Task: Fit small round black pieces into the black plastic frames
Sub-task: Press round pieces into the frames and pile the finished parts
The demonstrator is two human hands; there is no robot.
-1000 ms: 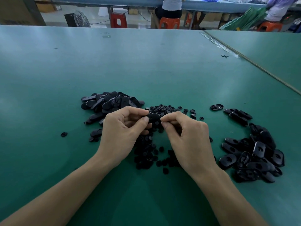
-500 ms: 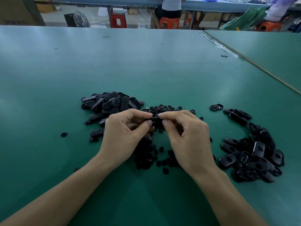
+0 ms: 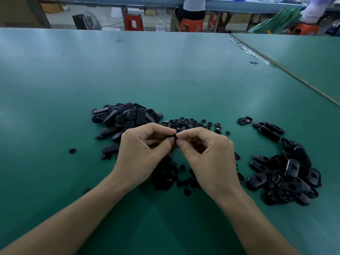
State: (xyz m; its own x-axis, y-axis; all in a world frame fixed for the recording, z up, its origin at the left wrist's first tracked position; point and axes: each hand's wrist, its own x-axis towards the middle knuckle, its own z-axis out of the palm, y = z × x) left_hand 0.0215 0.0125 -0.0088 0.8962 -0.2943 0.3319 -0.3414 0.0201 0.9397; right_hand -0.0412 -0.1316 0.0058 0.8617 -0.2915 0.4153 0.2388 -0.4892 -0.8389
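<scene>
My left hand (image 3: 143, 151) and my right hand (image 3: 207, 155) meet fingertip to fingertip over the green table (image 3: 165, 74). Between them they pinch one black plastic frame (image 3: 175, 136), almost wholly hidden by the fingers. A scatter of small round black pieces (image 3: 185, 123) lies just beyond the hands and runs on beneath them (image 3: 171, 176). One pile of oblong black frames (image 3: 123, 116) sits at the left, and another pile of black frames (image 3: 287, 172) sits at the right.
A single frame (image 3: 244, 120) lies apart at the right, and a stray round piece (image 3: 72, 151) lies at the left. A seam (image 3: 287, 70) divides this table from the adjoining one. Orange stools (image 3: 191, 24) and seated people are behind the far edge.
Both hands have closed in on each other and turned slightly, so the frame held between them shows less than before. The piles have not moved.
</scene>
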